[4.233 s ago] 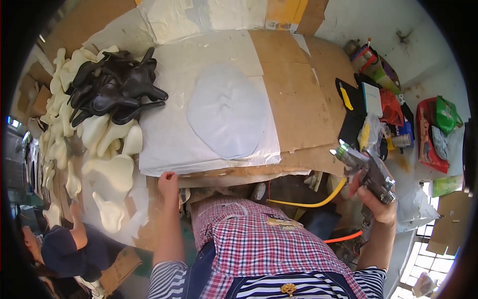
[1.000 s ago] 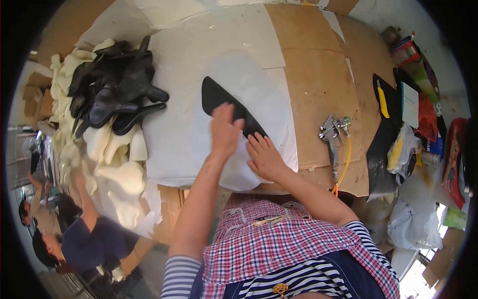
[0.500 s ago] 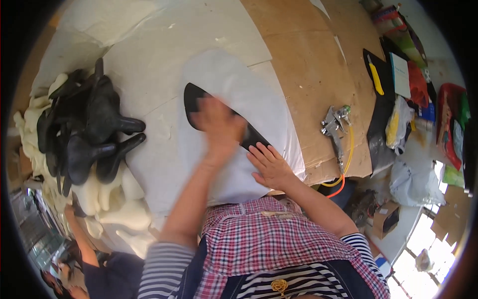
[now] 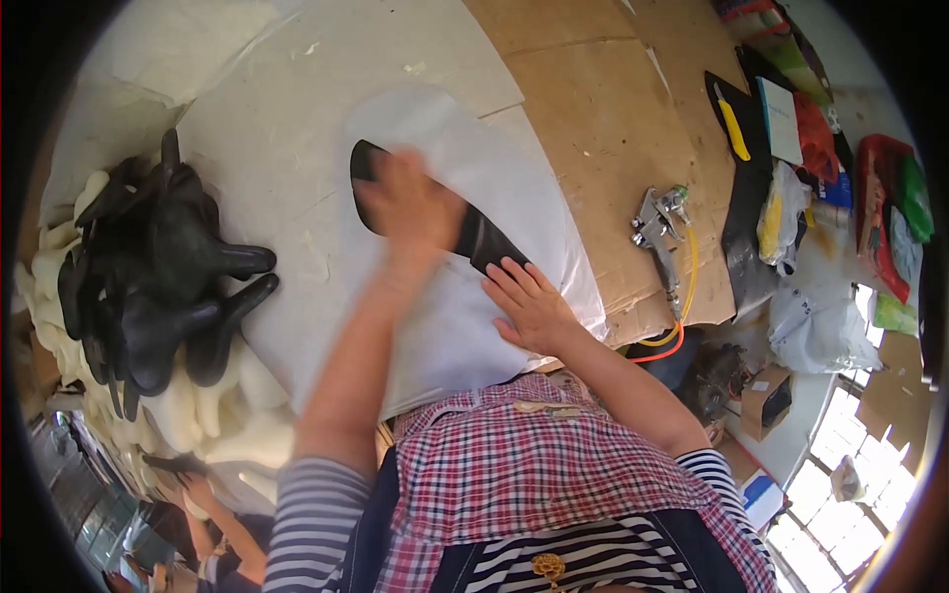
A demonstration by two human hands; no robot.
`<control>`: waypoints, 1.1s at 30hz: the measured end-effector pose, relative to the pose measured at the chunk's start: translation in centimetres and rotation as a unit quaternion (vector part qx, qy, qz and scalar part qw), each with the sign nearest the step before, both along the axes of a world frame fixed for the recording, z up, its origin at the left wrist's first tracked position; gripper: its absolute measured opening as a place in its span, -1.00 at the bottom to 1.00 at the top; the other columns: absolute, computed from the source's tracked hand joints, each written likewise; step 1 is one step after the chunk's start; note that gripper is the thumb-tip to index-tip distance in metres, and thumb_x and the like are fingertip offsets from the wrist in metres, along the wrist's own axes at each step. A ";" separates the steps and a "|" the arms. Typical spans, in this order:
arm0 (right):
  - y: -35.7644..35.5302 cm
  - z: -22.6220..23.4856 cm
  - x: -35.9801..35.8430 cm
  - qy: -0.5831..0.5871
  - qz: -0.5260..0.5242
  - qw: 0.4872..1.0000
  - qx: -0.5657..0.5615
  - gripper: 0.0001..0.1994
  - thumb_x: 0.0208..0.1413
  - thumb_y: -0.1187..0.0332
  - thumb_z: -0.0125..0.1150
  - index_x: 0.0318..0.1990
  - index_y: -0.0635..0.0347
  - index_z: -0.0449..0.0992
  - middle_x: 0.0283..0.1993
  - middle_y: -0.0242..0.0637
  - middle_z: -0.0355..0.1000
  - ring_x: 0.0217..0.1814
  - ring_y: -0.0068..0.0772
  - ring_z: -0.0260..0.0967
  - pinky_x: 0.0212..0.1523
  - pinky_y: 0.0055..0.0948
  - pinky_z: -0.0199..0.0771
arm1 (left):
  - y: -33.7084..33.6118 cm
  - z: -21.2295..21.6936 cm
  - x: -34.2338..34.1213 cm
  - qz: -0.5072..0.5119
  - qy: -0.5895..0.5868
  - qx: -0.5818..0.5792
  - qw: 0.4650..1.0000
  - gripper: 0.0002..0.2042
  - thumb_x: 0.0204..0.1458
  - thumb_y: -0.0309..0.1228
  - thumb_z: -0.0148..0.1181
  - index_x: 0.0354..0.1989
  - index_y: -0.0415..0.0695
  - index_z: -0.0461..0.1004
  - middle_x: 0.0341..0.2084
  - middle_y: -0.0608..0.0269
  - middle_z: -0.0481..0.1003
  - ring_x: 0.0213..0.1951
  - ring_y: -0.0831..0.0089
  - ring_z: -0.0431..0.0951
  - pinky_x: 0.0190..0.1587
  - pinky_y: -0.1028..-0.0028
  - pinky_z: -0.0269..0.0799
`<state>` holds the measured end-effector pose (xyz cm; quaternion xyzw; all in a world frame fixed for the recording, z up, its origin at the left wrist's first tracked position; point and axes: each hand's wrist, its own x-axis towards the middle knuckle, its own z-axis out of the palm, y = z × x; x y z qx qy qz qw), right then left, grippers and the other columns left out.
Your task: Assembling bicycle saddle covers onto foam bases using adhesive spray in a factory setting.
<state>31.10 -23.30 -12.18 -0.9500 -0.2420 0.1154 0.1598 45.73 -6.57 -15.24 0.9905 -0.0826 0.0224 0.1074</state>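
A black saddle-shaped piece (image 4: pixel 489 245), like a bicycle saddle cover, lies on a whitish sheet (image 4: pixel 554 237) in front of me. Its broad end points up and left, its narrow end down and right. My left hand (image 4: pixel 410 203) is over the broad part, blurred by motion, fingers apart and seemingly flat on the black surface. At the narrow end, my right hand (image 4: pixel 534 304) rests with spread fingers, the fingertips touching the piece. Neither hand shows anything gripped. The left hand hides the middle of the piece.
Black bicycle saddles (image 4: pixel 168 287) are heaped at the left over cream foam saddle shapes (image 4: pixel 222 395). A spray gun (image 4: pixel 660 237) with a hose lies on cardboard (image 4: pixel 603 128) at the right. Beyond are a yellow cutter (image 4: pixel 732 127) and bags. Another person's hands (image 4: pixel 203 499) work at lower left.
The view has shifted slightly. My left hand has moved over the broad part of the black piece; my right hand stays at its narrow end. The other person's hands have come further into view.
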 end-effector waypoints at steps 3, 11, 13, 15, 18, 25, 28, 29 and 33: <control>0.3 0.3 0.2 -0.006 0.010 1.000 0.007 -0.43 0.01 0.14 0.03 0.20 0.09 0.16 0.33 -0.25 -0.02 0.39 -0.21 -0.19 0.32 -0.17 -0.16 | -0.9 -0.2 -0.5 -0.136 -0.030 -0.028 0.990 -0.38 0.01 -0.10 -0.02 0.18 -0.25 0.09 0.22 -0.01 0.05 0.27 0.00 -0.06 0.18 -0.21 -0.21; 1.2 1.1 2.2 -0.012 -0.006 0.999 0.033 -0.40 -0.07 0.13 0.14 0.14 0.17 0.21 0.23 -0.21 0.09 0.30 -0.16 -0.05 0.25 -0.17 -0.06 | 9.4 -0.5 4.9 0.147 0.009 0.025 0.989 -0.34 0.08 -0.01 -0.12 0.25 -0.19 -0.04 0.28 -0.03 -0.10 0.31 -0.03 -0.24 0.19 -0.18 -0.26; 1.5 1.5 4.4 -0.055 -0.181 0.975 0.120 -0.33 -0.15 0.08 0.22 0.12 0.21 0.21 0.16 -0.14 0.15 0.19 -0.14 0.05 0.17 -0.14 0.03 | 9.2 0.6 2.6 0.153 -0.002 -0.001 0.988 -0.34 0.06 -0.06 -0.06 0.25 -0.20 -0.04 0.26 -0.07 -0.09 0.30 -0.06 -0.23 0.19 -0.18 -0.26; 1.5 2.0 7.0 -0.103 -0.204 0.965 0.132 -0.30 -0.21 0.07 0.28 0.10 0.23 0.22 0.07 -0.12 0.20 0.09 -0.13 0.11 0.04 -0.16 0.14 | 8.7 1.7 0.0 0.149 -0.009 -0.034 0.988 -0.34 0.04 -0.11 0.00 0.24 -0.22 -0.03 0.25 -0.12 -0.08 0.29 -0.10 -0.21 0.19 -0.17 -0.26; 3.3 5.7 11.0 0.038 -0.171 0.984 -0.040 -0.43 -0.18 0.11 0.27 -0.01 0.23 0.32 -0.13 -0.17 0.36 -0.01 -0.13 0.25 -0.14 -0.24 0.24 | 9.3 3.2 -2.6 0.137 0.000 -0.104 0.985 -0.33 -0.07 -0.27 0.12 0.23 -0.20 0.02 0.22 -0.11 0.01 0.27 -0.07 -0.11 0.24 0.01 -0.23; -4.8 8.0 13.7 0.246 -0.019 0.904 0.349 -0.78 0.00 0.31 0.13 -0.19 0.14 0.50 -0.35 -0.26 0.50 -0.27 -0.36 0.43 -0.20 -0.41 0.40 | 15.6 2.6 -7.2 0.217 -0.063 -0.164 0.960 -0.41 -0.13 -0.47 0.19 0.14 -0.31 0.15 0.12 -0.08 0.17 0.15 0.09 0.16 0.22 0.23 -0.01; -22.1 14.5 11.7 0.056 -0.406 0.845 0.344 -0.77 0.00 0.36 0.09 -0.19 0.26 0.50 -0.24 -0.29 0.46 -0.23 -0.47 0.40 -0.19 -0.44 0.40 | 16.3 3.9 -8.4 0.292 -0.028 -0.248 0.923 -0.44 -0.09 -0.45 0.14 0.14 -0.29 0.16 0.11 -0.07 0.18 0.14 0.13 0.18 0.20 0.27 0.03; -26.4 16.2 9.6 -0.016 -0.516 0.757 0.400 -0.73 0.02 0.28 0.05 -0.19 0.24 0.49 -0.22 -0.30 0.44 -0.25 -0.47 0.39 -0.20 -0.43 0.38 | 15.9 3.9 -8.5 0.327 -0.021 -0.292 0.898 -0.45 -0.08 -0.42 0.09 0.14 -0.27 0.17 0.11 -0.08 0.18 0.13 0.13 0.18 0.19 0.27 0.03; -45.8 5.5 -7.6 -0.252 -0.753 0.592 0.134 -0.68 0.19 0.18 -0.15 -0.12 0.24 0.38 -0.23 -0.17 0.39 -0.16 -0.36 0.33 -0.14 -0.34 0.31 | 13.4 2.9 -7.2 0.327 0.005 -0.265 0.907 -0.45 -0.06 -0.41 0.08 0.16 -0.26 0.16 0.13 -0.06 0.15 0.13 0.17 0.18 0.18 0.33 0.04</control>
